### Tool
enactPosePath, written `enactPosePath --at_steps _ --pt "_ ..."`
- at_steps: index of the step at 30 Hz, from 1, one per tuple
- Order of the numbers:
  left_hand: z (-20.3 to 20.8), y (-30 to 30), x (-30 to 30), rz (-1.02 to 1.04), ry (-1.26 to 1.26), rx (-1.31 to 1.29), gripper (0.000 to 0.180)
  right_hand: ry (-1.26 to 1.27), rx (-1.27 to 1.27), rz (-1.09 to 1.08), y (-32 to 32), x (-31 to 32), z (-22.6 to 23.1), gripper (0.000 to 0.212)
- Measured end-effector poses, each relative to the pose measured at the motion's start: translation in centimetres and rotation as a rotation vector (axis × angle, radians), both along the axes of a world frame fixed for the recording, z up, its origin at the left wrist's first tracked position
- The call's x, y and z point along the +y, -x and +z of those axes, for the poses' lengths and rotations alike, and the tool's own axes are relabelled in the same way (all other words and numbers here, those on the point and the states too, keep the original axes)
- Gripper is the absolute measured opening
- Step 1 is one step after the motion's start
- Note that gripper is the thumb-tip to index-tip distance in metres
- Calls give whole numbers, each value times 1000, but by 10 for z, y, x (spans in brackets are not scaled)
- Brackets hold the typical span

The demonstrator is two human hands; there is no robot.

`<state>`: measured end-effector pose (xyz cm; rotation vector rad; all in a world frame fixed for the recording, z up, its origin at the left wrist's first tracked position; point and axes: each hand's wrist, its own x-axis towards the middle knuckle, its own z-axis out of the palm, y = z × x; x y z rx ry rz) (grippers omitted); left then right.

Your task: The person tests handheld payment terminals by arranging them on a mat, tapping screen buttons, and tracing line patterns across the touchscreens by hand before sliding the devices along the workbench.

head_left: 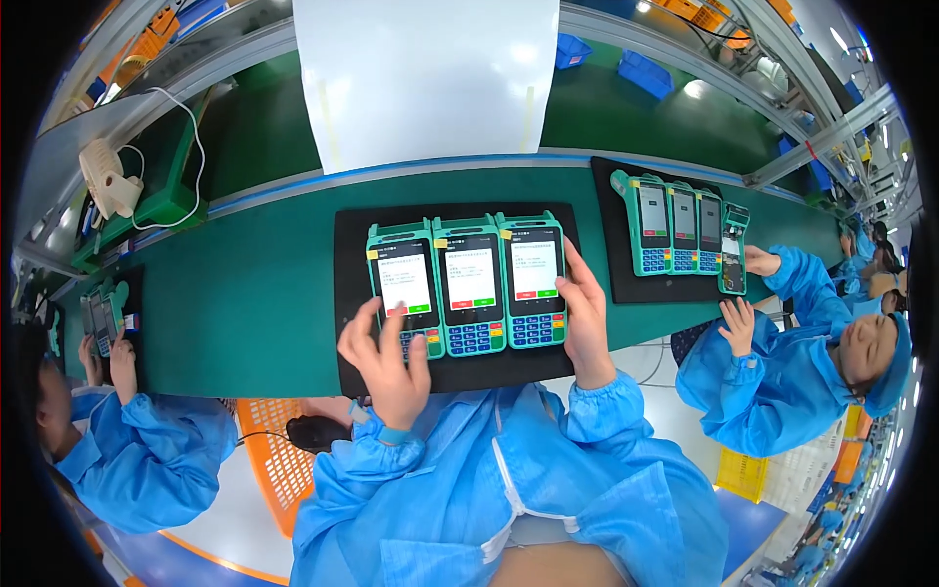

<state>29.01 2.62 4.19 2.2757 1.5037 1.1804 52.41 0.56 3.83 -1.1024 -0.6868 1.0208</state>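
Three terminals (472, 284) on mat (354, 235). Left hand (388, 374) loose, part-hiding 7 o'clock keypad (433, 342); right hand (589, 323), 3 o'clock edge — grip unclear. White sheet (430, 83), 12 o'clock; more terminals (683, 230), 2 o'clock. Screen text (404, 272) — tiny.

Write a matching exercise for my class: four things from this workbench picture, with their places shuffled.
Things
1. Left hand
2. Right hand
3. Middle payment terminal
4. Orange perforated basket

Places
A. On the black mat, between two terminals
B. At the right terminal's outer edge
C. Left of the wearer's body
D. Over the left terminal's lower half

Pairs: 1-D, 2-B, 3-A, 4-C
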Motion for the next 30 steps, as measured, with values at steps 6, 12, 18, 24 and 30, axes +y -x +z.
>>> enactPosePath --at_steps 6,12,18,24,30 --pt "1 -31 -11 -132 -51 93 27 -20 45 53 -8 4 -5 68" --pt "0 -31 -12 -132 -71 110 25 -42 51 51 -5 2 -5 68" --pt "-1 -30 -8 -113 -70 113 24 -21 35 1 -1 0 -6 67" --pt "-3 -31 -7 -88 -75 137 23 28 46 -26 -2 1 -4 62" --pt "-5 -32 -6 -81 -85 148 23 47 30 -49 0 0 -5 58"
